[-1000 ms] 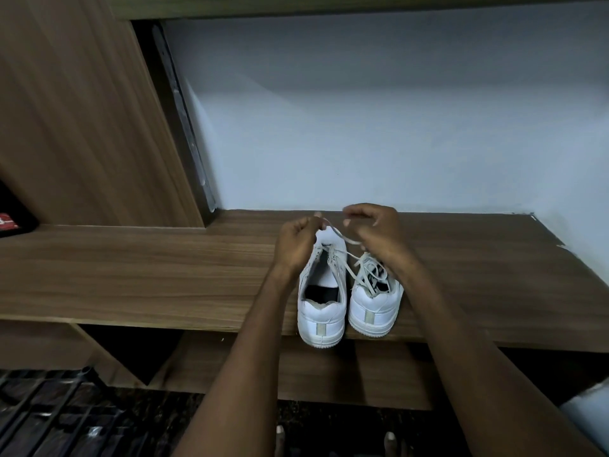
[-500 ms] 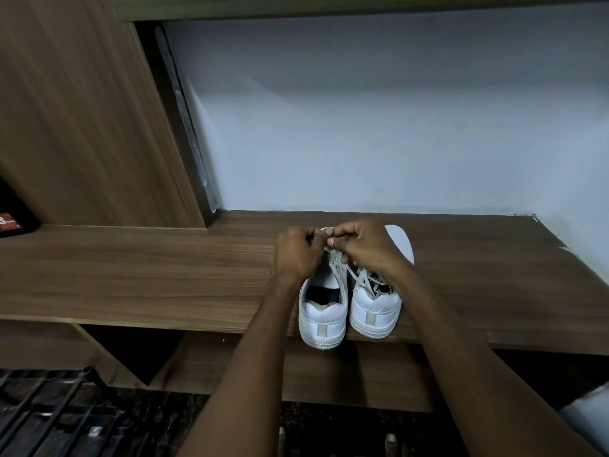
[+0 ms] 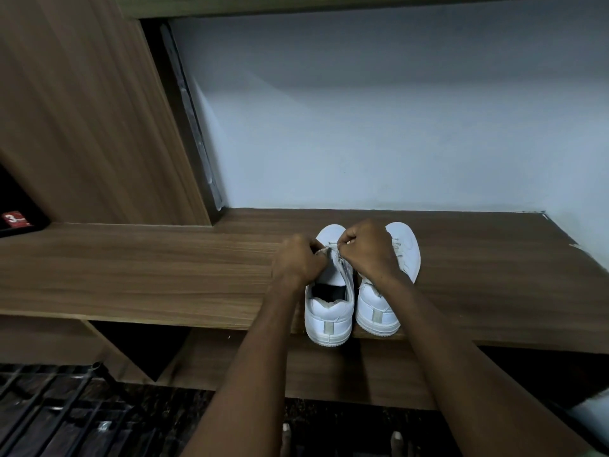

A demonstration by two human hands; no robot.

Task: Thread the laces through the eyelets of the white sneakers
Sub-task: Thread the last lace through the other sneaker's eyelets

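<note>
- White sneakers: the pair stands side by side on the wooden surface (image 3: 164,275), heels toward the person and overhanging its front edge. The left sneaker (image 3: 328,311) sits under both grips; the right sneaker (image 3: 379,308) is just beside it, partly under the right forearm.
- Left grip (image 3: 298,260): fingers curled, pinching the lace (image 3: 331,249) at the left side of the left sneaker's eyelet row.
- Right grip (image 3: 369,247): also curled and clamped on the lace, touching or nearly touching the left grip over the upper eyelets. Which eyelet is being worked is hidden by the knuckles.
- Risk, nearest first: the heels hang past the edge, so a firm pull toward the person could, I judge, drag the left sneaker off the surface.
- Risk at the grips: with the eyelets hidden under the fingers, the lace tip could miss or skip a hole, or the lace could twist as it is drawn through.
- Risk beside the right grip: the right sneaker's loose laces lie close under the wrist and could snag or be pulled by mistake.
- Writing: no brand mark can be read on either sneaker; each heel shows only a plain grey tab.
- Far to the left of the grips, a red label (image 3: 13,219) on a dark object shows a "3"; the smaller print is unreadable.
</note>
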